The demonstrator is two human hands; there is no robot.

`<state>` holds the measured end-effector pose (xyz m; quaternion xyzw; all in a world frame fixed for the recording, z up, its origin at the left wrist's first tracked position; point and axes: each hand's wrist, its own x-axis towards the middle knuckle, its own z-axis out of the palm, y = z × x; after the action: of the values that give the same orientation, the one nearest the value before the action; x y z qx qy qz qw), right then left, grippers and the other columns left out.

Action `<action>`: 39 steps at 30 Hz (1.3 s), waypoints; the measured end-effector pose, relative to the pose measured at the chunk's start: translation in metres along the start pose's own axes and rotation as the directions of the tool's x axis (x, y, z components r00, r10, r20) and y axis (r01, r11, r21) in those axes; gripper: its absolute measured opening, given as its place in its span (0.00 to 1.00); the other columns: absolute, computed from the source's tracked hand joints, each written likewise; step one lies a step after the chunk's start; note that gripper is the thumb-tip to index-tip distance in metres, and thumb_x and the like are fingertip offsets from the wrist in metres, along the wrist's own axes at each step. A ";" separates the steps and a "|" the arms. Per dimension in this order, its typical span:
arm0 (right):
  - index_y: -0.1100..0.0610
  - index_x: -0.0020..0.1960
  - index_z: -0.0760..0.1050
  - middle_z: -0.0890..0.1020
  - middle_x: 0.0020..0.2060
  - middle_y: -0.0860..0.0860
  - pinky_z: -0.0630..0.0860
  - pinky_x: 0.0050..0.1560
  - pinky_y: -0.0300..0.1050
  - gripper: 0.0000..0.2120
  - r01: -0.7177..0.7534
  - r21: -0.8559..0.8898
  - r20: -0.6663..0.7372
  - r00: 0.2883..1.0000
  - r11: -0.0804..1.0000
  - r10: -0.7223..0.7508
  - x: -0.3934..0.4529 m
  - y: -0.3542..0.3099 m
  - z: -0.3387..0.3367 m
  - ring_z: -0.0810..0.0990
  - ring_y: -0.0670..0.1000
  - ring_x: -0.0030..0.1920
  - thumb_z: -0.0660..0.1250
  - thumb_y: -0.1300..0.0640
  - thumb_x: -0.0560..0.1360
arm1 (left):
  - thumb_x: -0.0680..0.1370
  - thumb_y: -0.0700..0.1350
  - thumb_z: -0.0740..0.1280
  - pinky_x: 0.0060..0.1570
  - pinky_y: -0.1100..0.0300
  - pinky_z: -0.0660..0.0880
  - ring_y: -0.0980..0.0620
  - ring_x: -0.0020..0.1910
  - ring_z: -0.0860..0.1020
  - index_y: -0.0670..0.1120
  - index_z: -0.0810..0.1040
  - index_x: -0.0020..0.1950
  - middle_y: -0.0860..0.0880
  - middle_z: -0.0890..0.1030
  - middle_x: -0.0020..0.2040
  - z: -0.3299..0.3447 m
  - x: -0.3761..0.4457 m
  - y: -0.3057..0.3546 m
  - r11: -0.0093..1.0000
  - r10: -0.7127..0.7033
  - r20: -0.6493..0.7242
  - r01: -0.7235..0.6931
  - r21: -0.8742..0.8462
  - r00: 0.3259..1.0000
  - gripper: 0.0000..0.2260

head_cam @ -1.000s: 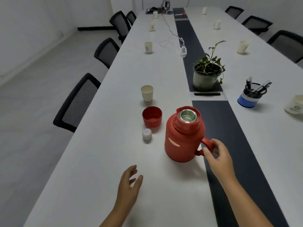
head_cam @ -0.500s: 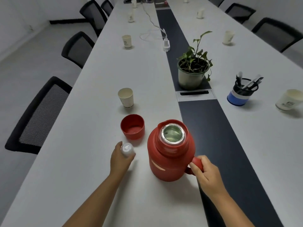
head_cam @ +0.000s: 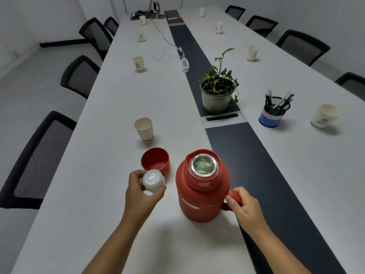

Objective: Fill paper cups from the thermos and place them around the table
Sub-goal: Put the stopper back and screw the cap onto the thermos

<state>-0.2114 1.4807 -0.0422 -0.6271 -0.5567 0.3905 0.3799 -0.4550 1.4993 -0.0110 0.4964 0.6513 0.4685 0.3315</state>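
A red thermos point(head_cam: 201, 196) stands upright on the white table point(head_cam: 110, 147), its steel mouth uncovered. My right hand point(head_cam: 245, 209) grips its handle. My left hand point(head_cam: 141, 192) holds the white stopper point(head_cam: 153, 180) lifted off the table, just left of the thermos. The red lid cup point(head_cam: 155, 161) sits open side up behind the stopper. A paper cup point(head_cam: 144, 129) stands beyond it. More paper cups line both sides, the nearest ones on the left point(head_cam: 138, 63) and on the right point(head_cam: 324, 116).
A potted plant point(head_cam: 218, 91) stands on the dark centre strip point(head_cam: 243, 155). A blue pen holder point(head_cam: 274, 110) is to its right. A white charger and cable point(head_cam: 184, 64) lie farther back. Black mesh chairs point(head_cam: 37, 155) line both table sides.
My left hand reached forward, took the white stopper off the table and raised it. My right hand stayed on the thermos handle. The camera moved closer.
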 end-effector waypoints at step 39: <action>0.66 0.44 0.75 0.74 0.32 0.52 0.66 0.35 0.27 0.08 0.169 -0.050 -0.096 0.980 0.984 -0.173 0.003 0.004 0.005 0.71 0.51 0.33 0.68 0.60 0.72 | 0.80 0.54 0.47 0.71 0.59 0.39 0.54 0.74 0.39 0.46 0.42 0.75 0.50 0.41 0.76 0.059 0.016 0.108 0.327 0.108 0.721 -0.709 0.625 0.685 0.27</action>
<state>-0.2139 1.4839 -0.0484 -0.6036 -0.5968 0.3126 0.4264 -0.3701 1.5387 0.0708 0.8599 0.5056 -0.0346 0.0613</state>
